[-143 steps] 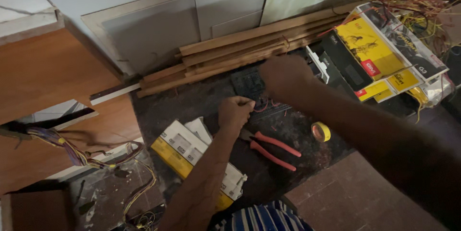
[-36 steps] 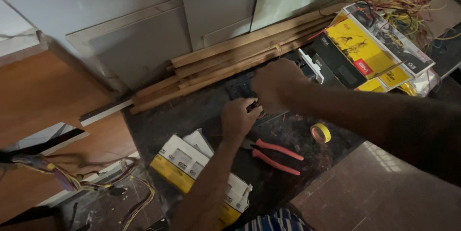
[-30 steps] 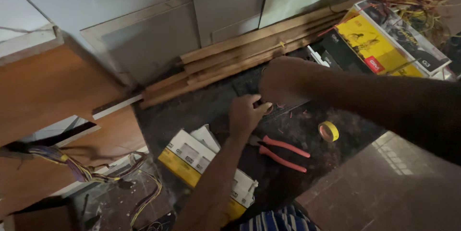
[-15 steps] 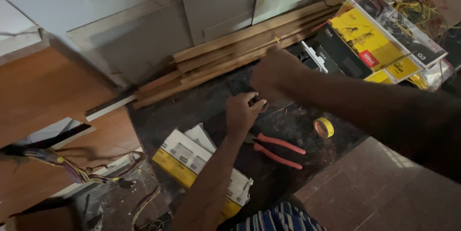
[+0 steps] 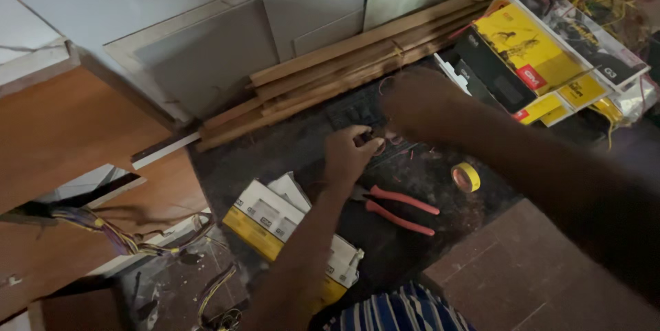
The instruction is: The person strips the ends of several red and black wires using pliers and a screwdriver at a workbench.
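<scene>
- Where the two hands meet over the dark, gritty floor slab (image 5: 289, 159), the left hand (image 5: 350, 156) has its fingers curled in and pinched on a small thin red wire piece (image 5: 377, 144); the piece is too small and dim to tell more.
- The right hand (image 5: 423, 101) hangs just above and beside the left, its fingers bent down toward the same wire; whether it actually grips the wire cannot be told, as the hand is blurred.
- Red-handled metal pliers (image 5: 395, 206) lie flat on the slab just below the left wrist, untouched.
- A small roll of yellow tape (image 5: 466, 177) lies near the pliers, to their right.
- White and yellow cardboard boxes (image 5: 275, 217) lie partly under the left forearm.
- Long wooden strips (image 5: 330, 73) are stacked along the grey wall panels, behind the hands.
- Yellow and black flat cartons (image 5: 543, 49) sit at the upper right, with tangled yellow wires (image 5: 605, 1) over them.
- A bundle of coloured cables (image 5: 117, 235) lies at the lower left, well apart from the hands.
</scene>
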